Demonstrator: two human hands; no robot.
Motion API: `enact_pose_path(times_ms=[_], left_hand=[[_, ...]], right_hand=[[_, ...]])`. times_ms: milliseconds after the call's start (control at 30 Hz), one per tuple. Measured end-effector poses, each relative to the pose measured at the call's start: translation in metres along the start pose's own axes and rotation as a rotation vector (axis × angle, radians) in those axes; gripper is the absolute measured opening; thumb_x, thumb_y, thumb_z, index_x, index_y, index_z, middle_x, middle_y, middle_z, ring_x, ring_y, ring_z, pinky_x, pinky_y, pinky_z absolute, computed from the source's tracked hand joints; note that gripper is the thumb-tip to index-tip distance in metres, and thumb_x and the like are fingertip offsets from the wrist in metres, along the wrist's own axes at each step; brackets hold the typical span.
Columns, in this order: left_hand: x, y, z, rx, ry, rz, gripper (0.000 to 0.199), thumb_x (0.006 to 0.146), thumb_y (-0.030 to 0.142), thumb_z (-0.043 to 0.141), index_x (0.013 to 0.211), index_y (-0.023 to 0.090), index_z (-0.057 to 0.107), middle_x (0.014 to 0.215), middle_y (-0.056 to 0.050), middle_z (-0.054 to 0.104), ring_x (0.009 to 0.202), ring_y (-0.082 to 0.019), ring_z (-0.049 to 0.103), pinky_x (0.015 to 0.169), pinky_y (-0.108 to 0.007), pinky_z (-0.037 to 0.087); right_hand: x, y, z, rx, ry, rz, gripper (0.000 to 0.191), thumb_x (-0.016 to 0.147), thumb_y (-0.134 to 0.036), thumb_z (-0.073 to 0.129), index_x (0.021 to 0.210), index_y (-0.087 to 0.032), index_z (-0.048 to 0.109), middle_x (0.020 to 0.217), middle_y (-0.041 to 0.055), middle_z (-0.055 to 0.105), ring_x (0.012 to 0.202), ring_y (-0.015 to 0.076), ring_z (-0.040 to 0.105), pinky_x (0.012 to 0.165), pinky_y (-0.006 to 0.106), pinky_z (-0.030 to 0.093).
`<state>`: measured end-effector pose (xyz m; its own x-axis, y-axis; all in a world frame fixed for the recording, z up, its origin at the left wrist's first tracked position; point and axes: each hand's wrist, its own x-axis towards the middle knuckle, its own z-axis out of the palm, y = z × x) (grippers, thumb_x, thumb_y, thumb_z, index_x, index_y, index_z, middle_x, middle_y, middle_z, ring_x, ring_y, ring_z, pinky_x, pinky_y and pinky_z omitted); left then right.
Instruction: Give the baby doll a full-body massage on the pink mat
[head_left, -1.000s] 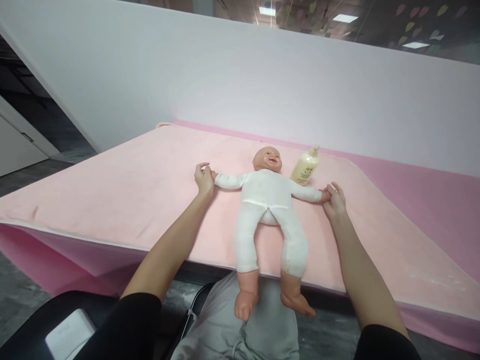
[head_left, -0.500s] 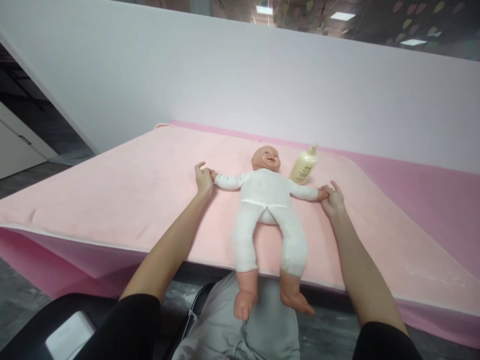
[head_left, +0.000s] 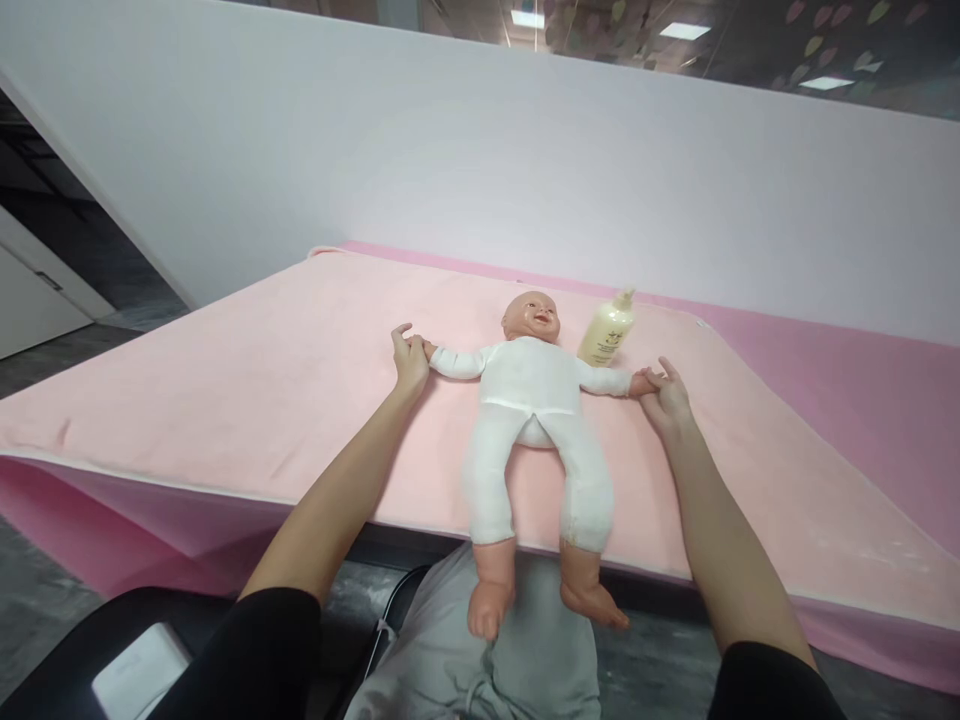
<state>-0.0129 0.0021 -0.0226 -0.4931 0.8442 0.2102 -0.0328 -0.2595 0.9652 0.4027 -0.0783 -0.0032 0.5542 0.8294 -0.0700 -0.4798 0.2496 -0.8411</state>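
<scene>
A baby doll (head_left: 532, 375) with a white cloth body lies on its back on the pink towel (head_left: 225, 390), its feet hanging past the front edge. Its arms are stretched out to both sides. My left hand (head_left: 410, 360) is closed on the doll's hand at the left, with one finger raised. On the other side, my right hand (head_left: 667, 395) grips the doll's other hand, index finger sticking up. A pale yellow pump bottle (head_left: 607, 330) stands beside the doll's head, behind its arm at the right.
A white panel (head_left: 480, 150) rises behind the table. Pink cloth (head_left: 847, 390) shows at the right under the towel. My legs (head_left: 480, 640) are below the front edge. At the lower left, a white object (head_left: 141, 670) rests on a black chair (head_left: 64, 640).
Both my hands have shifted very slightly inward, toward the doll's body, still holding its hands. The doll's body and the bottle stay in place.
</scene>
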Motion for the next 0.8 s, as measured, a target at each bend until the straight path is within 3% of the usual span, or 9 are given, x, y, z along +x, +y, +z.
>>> enact_pose_path(times_ms=[267, 433, 567, 633, 800], left_hand=[[0.000, 0.002, 0.001, -0.032, 0.055, 0.027, 0.019, 0.085, 0.015, 0.044, 0.099, 0.023, 0.054, 0.063, 0.003, 0.055, 0.064, -0.013, 0.056, 0.064, -0.022, 0.040], [-0.001, 0.003, 0.001, -0.152, 0.094, 0.006, 0.012, 0.090, 0.021, 0.046, 0.087, 0.021, 0.058, 0.061, 0.002, 0.054, 0.061, -0.011, 0.055, 0.061, -0.019, 0.040], [-0.002, 0.011, 0.004, -0.296, 0.075, -0.115, 0.016, 0.092, 0.026, 0.044, 0.088, 0.020, 0.058, 0.062, 0.001, 0.054, 0.060, -0.011, 0.057, 0.061, -0.020, 0.044], [-0.002, 0.016, 0.006, -0.394, 0.075, -0.228, 0.018, 0.092, 0.024, 0.040, 0.096, 0.019, 0.057, 0.064, 0.000, 0.056, 0.060, -0.012, 0.059, 0.063, -0.023, 0.047], [0.000, 0.024, 0.007, -0.597, 0.049, -0.445, 0.033, 0.087, 0.010, 0.038, 0.117, 0.016, 0.051, 0.071, -0.001, 0.057, 0.064, -0.013, 0.062, 0.073, -0.029, 0.053]], right_hand=[[0.002, 0.004, 0.002, -0.054, 0.064, -0.077, 0.029, 0.079, -0.003, 0.053, 0.101, -0.022, 0.052, 0.066, -0.0060, 0.052, 0.057, 0.0068, 0.055, 0.057, 0.019, 0.054], [0.000, 0.004, 0.004, -0.027, 0.107, -0.069, 0.019, 0.086, -0.004, 0.044, 0.093, -0.020, 0.053, 0.064, -0.0048, 0.052, 0.055, 0.0059, 0.054, 0.055, 0.016, 0.053], [-0.002, -0.001, 0.006, 0.094, 0.113, 0.007, 0.009, 0.091, -0.014, 0.044, 0.085, -0.019, 0.050, 0.066, -0.0032, 0.051, 0.055, 0.0066, 0.055, 0.055, 0.018, 0.055], [-0.001, -0.003, 0.007, 0.143, 0.130, 0.061, 0.016, 0.094, -0.021, 0.038, 0.083, -0.018, 0.049, 0.067, -0.0023, 0.050, 0.055, 0.0071, 0.054, 0.054, 0.019, 0.055], [0.002, -0.003, 0.007, 0.157, 0.157, 0.082, 0.015, 0.091, -0.008, 0.038, 0.088, -0.018, 0.049, 0.072, -0.0025, 0.050, 0.057, 0.0057, 0.055, 0.056, 0.017, 0.055]])
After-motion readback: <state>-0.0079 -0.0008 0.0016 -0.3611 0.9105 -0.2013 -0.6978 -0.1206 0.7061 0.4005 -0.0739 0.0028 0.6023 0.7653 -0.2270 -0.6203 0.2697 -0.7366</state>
